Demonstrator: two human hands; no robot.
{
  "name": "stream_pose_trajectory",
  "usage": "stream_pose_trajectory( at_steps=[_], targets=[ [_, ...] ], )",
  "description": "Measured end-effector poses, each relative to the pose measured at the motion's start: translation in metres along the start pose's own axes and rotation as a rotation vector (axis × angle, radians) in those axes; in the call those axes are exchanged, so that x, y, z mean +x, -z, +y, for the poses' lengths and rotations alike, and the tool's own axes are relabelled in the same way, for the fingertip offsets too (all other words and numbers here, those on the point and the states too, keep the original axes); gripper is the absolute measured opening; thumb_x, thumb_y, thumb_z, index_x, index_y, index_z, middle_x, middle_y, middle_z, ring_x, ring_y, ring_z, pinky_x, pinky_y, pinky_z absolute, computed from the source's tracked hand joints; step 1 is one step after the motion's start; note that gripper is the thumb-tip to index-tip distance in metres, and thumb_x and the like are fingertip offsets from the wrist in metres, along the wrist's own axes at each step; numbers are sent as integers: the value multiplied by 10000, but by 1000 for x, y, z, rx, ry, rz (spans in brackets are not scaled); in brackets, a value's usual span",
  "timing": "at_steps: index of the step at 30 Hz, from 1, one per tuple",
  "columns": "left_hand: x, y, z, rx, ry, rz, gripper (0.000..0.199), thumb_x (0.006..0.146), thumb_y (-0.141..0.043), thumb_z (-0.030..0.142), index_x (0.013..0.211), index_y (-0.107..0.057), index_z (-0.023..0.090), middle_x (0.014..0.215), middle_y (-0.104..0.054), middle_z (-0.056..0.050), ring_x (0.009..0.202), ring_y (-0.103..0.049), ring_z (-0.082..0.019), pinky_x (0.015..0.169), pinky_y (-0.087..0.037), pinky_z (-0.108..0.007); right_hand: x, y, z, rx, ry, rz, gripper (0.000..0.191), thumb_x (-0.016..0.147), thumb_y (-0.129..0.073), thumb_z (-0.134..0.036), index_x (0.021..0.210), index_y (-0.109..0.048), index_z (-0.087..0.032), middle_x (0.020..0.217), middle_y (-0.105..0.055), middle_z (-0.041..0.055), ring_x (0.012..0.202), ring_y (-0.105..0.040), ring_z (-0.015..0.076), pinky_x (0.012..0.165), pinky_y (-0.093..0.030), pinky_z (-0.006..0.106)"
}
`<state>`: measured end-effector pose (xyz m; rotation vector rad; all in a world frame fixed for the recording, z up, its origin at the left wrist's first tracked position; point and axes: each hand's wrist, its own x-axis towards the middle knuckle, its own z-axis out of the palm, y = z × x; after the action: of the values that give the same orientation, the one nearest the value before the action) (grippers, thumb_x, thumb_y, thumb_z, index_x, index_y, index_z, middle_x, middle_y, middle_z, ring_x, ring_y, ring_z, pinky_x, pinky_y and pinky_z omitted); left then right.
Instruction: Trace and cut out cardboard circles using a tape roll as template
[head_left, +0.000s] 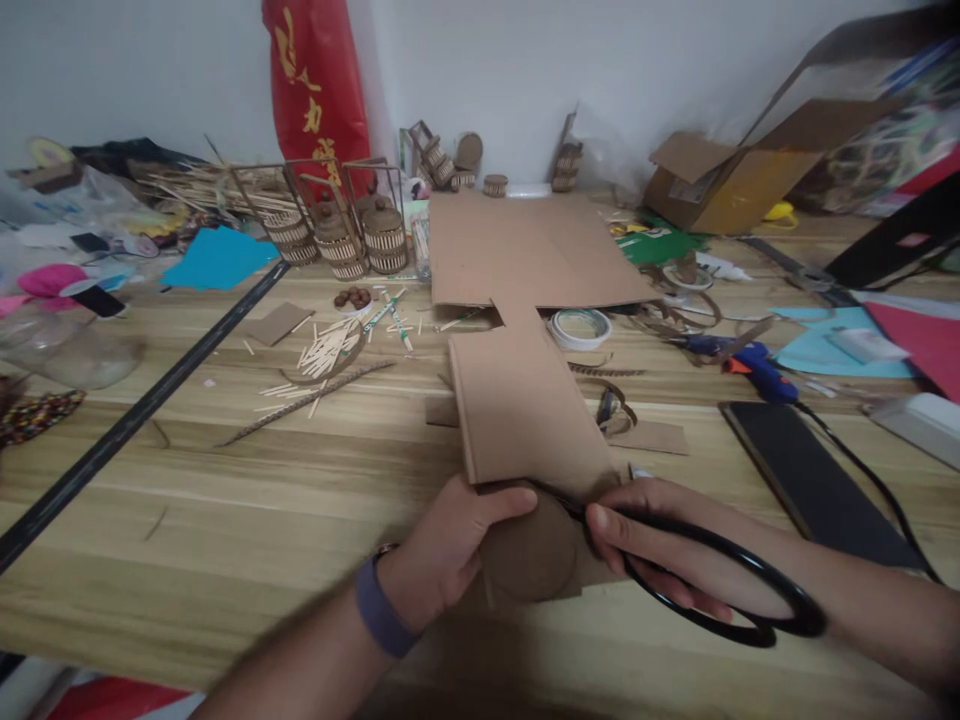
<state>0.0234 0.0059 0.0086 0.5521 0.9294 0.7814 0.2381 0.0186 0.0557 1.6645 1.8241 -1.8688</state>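
Head view: at the near edge of a pale wood-grain desk [285, 560], a flat, round, dark brown cardboard disc [529, 555] lies under the L hand [450, 535], its thumb pressed on top & fingers curled below, so the hand is closed on it. The R hand [667, 500] is wrapped round the long black-handled metal scissors [720, 545], blades pointing L along the disc's far edge. Just beyond is a tan corrugated cardboard panel [525, 410], w/ a narrow neck towards a wide tan cardboard sheet [532, 245].

Disc is prob. light, fairly stiff, dry & not slippery; best pinched flat near the rim, clear of the blades. Panel looks light too, but its neck may crease, so hold the broad part. Blade area is dark & blurry; can't tell exactly what's between the blades.
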Motion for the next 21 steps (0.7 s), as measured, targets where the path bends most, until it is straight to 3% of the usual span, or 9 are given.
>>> stream_pose_trajectory(
  at_steps=[3,6,11,21],
  targets=[
    [1,-1,-1,-92,11,48,530,559,-934,417,981,-754,152,1012,-805,-108,985,-732,-285,899,-542,-360,-1,-4,2,9,-10,61,757,765,-403,-960,720,-534,-216,389,-390,-98,275,-286,42,257,-234,129],
    [1,-2,-3,-84,39,5,545,574,-933,452,992,-760,148,970,-806,-98,960,-738,-283,908,-540,-370,-1,-5,1,-6,-22,79,774,742,-400,-974,724,-541,-213,399,-398,-93,281,-294,42,267,-231,133],
    [1,1,-7,-38,46,-32,636,568,-930,453,1080,-762,115,1003,-806,-116,965,-734,-294,913,-533,-381,0,1,-4,12,-24,4,851,696,-405,-1001,791,-619,-183,439,-446,-74,312,-331,49,306,-308,156],
    [1,0,-9,-50,63,-45,644,582,-918,433,1126,-754,129,1073,-799,-124,1044,-720,-311,922,-526,-383,6,13,-7,48,-47,-121,929,616,-395,-1060,798,-617,-176,434,-484,-63,323,-400,57,324,-354,152]
  ],
)
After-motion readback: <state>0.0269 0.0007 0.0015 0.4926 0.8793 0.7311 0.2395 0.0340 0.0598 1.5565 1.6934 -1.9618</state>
